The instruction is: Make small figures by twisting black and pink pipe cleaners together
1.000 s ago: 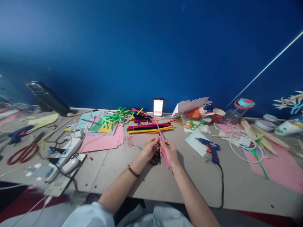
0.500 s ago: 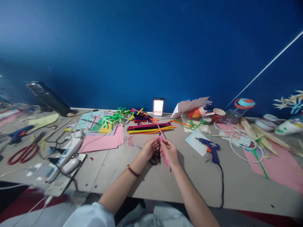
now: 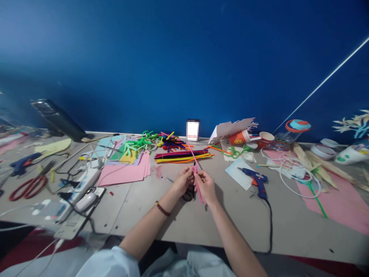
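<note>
My left hand (image 3: 184, 181) and my right hand (image 3: 205, 185) meet over the middle of the table, both pinching pink pipe cleaners (image 3: 195, 168). One strand sticks up and away toward the wall, and several others hang below the right hand. Under my hands lies a pair of dark-handled scissors (image 3: 188, 193), partly covered by the fingers. Just beyond is a bundle of straight purple, red, yellow and orange pipe cleaners (image 3: 181, 156). Behind it sits a heap of bent coloured pipe cleaners (image 3: 170, 142).
Pink paper sheets (image 3: 123, 171) and a power strip (image 3: 83, 188) lie left, with red-handled scissors (image 3: 29, 187) farther out. To the right are a blue glue gun (image 3: 259, 182) with its cord, a paper cup (image 3: 239, 137) and a coiled white cable (image 3: 300, 173). A blurred-out screen (image 3: 193, 130) stands against the wall.
My hands stay in almost the same place, with small finger shifts on the pink pipe cleaners. The hanging strands have swung slightly. Nothing else has visibly moved.
</note>
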Available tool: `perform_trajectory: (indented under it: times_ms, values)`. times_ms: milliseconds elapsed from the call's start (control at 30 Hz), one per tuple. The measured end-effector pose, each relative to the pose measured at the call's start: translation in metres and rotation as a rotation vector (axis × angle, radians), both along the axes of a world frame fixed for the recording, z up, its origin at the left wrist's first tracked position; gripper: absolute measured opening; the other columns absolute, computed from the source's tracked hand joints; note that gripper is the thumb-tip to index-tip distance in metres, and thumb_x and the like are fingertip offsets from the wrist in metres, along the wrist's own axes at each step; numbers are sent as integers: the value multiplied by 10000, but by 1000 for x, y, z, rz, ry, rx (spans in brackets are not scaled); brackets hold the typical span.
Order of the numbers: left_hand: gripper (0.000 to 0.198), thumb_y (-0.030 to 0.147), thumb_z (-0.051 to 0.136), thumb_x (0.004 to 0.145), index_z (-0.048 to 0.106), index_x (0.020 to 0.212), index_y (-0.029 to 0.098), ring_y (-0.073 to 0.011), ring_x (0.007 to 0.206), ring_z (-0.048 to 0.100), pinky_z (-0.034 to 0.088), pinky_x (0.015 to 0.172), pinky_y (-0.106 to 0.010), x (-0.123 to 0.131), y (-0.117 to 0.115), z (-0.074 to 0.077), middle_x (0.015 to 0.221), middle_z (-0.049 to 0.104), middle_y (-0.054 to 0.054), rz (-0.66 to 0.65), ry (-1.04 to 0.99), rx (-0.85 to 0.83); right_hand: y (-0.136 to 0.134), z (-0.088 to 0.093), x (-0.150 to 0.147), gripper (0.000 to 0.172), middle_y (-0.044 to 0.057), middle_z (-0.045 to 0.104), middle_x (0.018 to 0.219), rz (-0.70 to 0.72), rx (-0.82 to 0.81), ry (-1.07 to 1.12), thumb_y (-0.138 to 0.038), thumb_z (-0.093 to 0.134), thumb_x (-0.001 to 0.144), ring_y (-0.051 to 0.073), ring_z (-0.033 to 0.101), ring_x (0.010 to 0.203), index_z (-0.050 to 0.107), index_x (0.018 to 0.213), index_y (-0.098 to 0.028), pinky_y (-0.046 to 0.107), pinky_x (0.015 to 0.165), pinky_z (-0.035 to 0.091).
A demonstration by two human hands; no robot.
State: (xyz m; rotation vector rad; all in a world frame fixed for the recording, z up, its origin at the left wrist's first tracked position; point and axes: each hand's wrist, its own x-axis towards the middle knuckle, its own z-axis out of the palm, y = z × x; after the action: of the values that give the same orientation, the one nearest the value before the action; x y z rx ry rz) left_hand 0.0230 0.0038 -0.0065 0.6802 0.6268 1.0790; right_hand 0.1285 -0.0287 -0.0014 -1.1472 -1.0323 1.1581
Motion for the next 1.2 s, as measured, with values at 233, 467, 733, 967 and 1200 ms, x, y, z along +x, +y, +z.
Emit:
perform_trajectory:
  times_ms: [233,467,733,967,1200]
  values:
    - [245,370,688,705,586,751,152,-69,513,464,378,477,-177,-3,4,9,600,515,30,139,57,-10,0,2,0,275,-49,525,517,-14,-36,-34,-463,625,735,86,455,387,572,732,-193,197,357,398]
    - [141,313,652,736,696,772,183,-109,687,524,417,631,-206,-11,7,17,770,629,-21,264,368,274,3,-2,1,304,-45,537,534,-14,-85,-13,-471,654,693,89,470,403,577,766,-187,184,343,366]
    - [127,277,674,674,655,751,178,-83,513,456,386,522,-212,-5,5,9,604,546,17,89,301,156,6,-7,2,273,-22,595,657,-37,-31,15,-423,650,713,114,547,515,543,829,-200,208,433,430]
    - [195,327,739,632,670,651,146,-74,549,468,373,539,-197,2,0,13,624,577,-6,86,336,187,8,-6,5,257,-58,564,642,-129,100,26,-297,677,693,119,564,573,457,806,-227,237,578,446]
    - [238,378,719,679,675,726,149,-78,555,506,411,584,-206,0,-1,12,624,587,5,70,295,185,10,-3,9,228,-26,604,777,-3,17,345,-322,661,716,122,562,649,571,907,-235,237,588,443]
